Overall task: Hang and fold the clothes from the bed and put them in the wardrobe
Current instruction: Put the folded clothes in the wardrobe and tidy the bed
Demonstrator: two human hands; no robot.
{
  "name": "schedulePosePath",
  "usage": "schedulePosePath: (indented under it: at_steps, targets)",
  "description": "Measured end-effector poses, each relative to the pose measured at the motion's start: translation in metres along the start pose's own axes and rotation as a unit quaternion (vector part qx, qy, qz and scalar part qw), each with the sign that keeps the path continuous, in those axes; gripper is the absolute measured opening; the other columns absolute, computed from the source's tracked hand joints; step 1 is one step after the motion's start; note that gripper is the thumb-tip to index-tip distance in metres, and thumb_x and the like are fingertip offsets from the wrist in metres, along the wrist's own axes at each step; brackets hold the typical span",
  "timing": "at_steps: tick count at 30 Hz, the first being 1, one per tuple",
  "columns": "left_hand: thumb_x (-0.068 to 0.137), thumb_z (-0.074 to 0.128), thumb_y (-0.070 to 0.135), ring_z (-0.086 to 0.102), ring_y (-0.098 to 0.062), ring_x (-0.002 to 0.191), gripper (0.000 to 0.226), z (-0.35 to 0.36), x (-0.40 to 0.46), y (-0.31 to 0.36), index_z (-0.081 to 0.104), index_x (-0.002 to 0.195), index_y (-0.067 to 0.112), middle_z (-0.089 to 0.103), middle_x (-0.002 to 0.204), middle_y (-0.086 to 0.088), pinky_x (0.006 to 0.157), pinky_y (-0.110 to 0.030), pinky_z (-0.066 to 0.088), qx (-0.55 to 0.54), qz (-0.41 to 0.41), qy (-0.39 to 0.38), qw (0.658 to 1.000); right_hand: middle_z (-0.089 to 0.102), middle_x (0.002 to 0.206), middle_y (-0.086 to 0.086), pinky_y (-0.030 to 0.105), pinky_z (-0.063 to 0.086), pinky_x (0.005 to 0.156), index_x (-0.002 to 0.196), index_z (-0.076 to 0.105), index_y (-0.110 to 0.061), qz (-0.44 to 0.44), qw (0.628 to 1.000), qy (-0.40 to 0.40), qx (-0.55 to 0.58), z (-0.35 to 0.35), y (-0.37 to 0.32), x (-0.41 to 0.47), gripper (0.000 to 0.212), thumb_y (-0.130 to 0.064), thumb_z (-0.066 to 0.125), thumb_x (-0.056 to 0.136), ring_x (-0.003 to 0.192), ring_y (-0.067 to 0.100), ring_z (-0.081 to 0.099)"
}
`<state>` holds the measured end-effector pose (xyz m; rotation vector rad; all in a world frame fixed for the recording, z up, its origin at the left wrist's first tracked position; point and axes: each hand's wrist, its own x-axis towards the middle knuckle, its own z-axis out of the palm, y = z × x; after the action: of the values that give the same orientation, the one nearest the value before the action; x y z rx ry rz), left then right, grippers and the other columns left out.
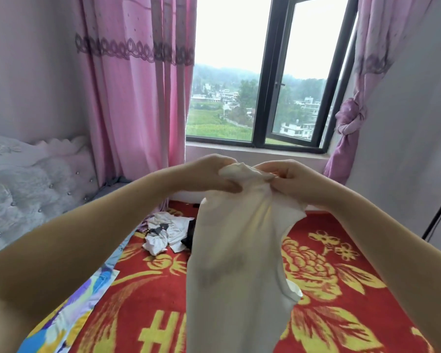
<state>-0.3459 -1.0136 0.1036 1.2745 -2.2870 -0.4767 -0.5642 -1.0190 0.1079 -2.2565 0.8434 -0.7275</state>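
The main risk here is that the white garment (234, 256) slips or bunches, because it is held only by a small part at the top. The left hand (209, 174) has its fingers curled around the bunched upper edge, and the right hand (288, 178) pinches the same edge just beside it, so the two hands are very near each other. With such a narrow hold the cloth hangs as one long crumpled column, and it cannot open flat. If the person tries to fold it or put it on a hanger like this, I think the fold will come out uneven, or one sleeve will stay twisted inside. The lower part hangs low over the bed (341, 289); I cannot tell whether it touches the bed, and if it drags there it can catch and wrinkle more. No hanger is visible, so which way this piece will be stored is not clear

The garment looks thin, soft and pale, almost cream, with a ruffled top edge between the hands and an opening on its right side, maybe an armhole. It is held up in the air in front of the person, above the red and yellow flowered blanket of the bed. A small pile of other clothes (166, 234), white and black, lies on the bed behind it, near the pink curtain (138, 98), not yet sorted
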Motion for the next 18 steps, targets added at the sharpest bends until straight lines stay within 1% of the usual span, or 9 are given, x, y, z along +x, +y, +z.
schedulePosePath:
  at_steps: [1, 2, 4, 6, 8, 10, 13, 16, 18]
  targets:
    - [0.085, 0.07, 0.017, 0.06, 0.006, 0.077, 0.02, -0.004, 0.001, 0.002, 0.062, 0.103, 0.009, 0.063, 0.093, 0.006, 0.071, -0.015, 0.049, -0.038, -0.004, 0.0, 0.999, 0.07, 0.093, -0.019, 0.016, 0.053, 0.078, 0.103, 0.066, -0.032, 0.0, 1.0, 0.011, -0.003, -0.002, -0.002, -0.003, 0.043, 0.004, 0.044, 0.095, 0.085, -0.004, 0.064]
    - [0.087, 0.067, 0.016, 0.061, 0.006, 0.069, 0.017, -0.007, 0.001, 0.004, 0.063, 0.1, 0.006, 0.064, 0.088, 0.005, 0.064, -0.014, 0.051, -0.054, -0.01, 0.009, 0.998, 0.07, 0.097, -0.018, 0.014, 0.052, 0.078, 0.106, 0.065, -0.031, -0.001, 1.0, 0.03, -0.006, -0.005, -0.002, -0.007, 0.035, -0.002, 0.048, 0.096, 0.087, -0.004, 0.064]
    - [0.087, 0.067, 0.018, 0.064, 0.001, 0.067, 0.018, -0.012, 0.001, 0.008, 0.063, 0.1, 0.006, 0.067, 0.087, 0.003, 0.062, -0.015, 0.054, -0.068, -0.011, 0.033, 0.997, 0.066, 0.105, -0.017, 0.01, 0.049, 0.077, 0.114, 0.06, -0.035, -0.011, 0.996, 0.064, -0.057, -0.01, 0.005, -0.017, 0.027, -0.016, 0.057, 0.094, 0.092, -0.006, 0.062]
    - [0.086, 0.068, 0.019, 0.066, -0.003, 0.068, 0.018, -0.014, 0.004, 0.01, 0.063, 0.099, 0.007, 0.068, 0.088, 0.0, 0.063, -0.02, 0.056, -0.093, -0.009, 0.028, 0.995, 0.064, 0.101, -0.017, 0.01, 0.049, 0.072, 0.116, 0.057, -0.034, 0.012, 0.991, 0.024, -0.131, -0.014, 0.02, -0.025, 0.029, -0.024, 0.065, 0.09, 0.088, -0.005, 0.062]
    - [0.086, 0.069, 0.02, 0.061, -0.003, 0.06, 0.01, -0.01, 0.007, 0.008, 0.062, 0.085, 0.013, 0.064, 0.076, 0.005, 0.057, -0.019, 0.052, -0.09, -0.016, -0.003, 0.996, 0.063, 0.083, -0.01, 0.016, 0.046, 0.063, 0.099, 0.065, -0.013, 0.059, 0.986, -0.049, -0.146, -0.011, 0.044, -0.029, 0.011, -0.019, 0.066, 0.089, 0.067, -0.001, 0.057]
    - [0.084, 0.072, 0.024, 0.045, -0.001, 0.049, 0.026, 0.001, 0.014, -0.002, 0.051, 0.071, 0.015, 0.048, 0.062, 0.011, 0.052, -0.014, 0.04, -0.043, -0.019, -0.035, 0.998, 0.056, 0.07, -0.004, 0.023, 0.04, 0.06, 0.086, 0.065, -0.003, 0.102, 0.983, -0.053, -0.147, -0.01, 0.072, -0.03, 0.013, -0.014, 0.062, 0.091, 0.059, 0.003, 0.046]
    - [0.083, 0.072, 0.03, 0.034, -0.001, 0.049, 0.035, 0.022, 0.028, -0.024, 0.047, 0.064, 0.016, 0.039, 0.059, 0.012, 0.052, -0.016, 0.03, -0.01, -0.022, -0.034, 0.999, 0.05, 0.062, -0.008, 0.026, 0.036, 0.057, 0.072, 0.061, -0.014, 0.152, 0.981, 0.01, -0.117, -0.006, 0.108, -0.02, 0.022, -0.006, 0.055, 0.091, 0.056, 0.005, 0.041]
    - [0.084, 0.071, 0.032, 0.038, -0.003, 0.053, 0.034, 0.037, 0.049, -0.047, 0.049, 0.061, 0.02, 0.041, 0.058, 0.012, 0.055, -0.018, 0.032, 0.002, -0.025, 0.035, 0.999, 0.047, 0.064, -0.002, 0.028, 0.035, 0.055, 0.07, 0.051, -0.013, 0.206, 0.966, 0.07, -0.136, 0.01, 0.14, 0.006, 0.018, -0.005, 0.049, 0.086, 0.059, 0.013, 0.042]
    - [0.084, 0.069, 0.038, 0.042, -0.012, 0.061, 0.035, 0.039, 0.066, -0.063, 0.05, 0.063, 0.017, 0.044, 0.06, 0.01, 0.059, -0.025, 0.034, 0.069, -0.033, 0.061, 0.995, 0.046, 0.065, -0.001, 0.027, 0.033, 0.053, 0.069, 0.044, -0.012, 0.219, 0.955, 0.106, -0.172, 0.02, 0.156, 0.03, 0.017, -0.005, 0.046, 0.085, 0.064, 0.017, 0.041]
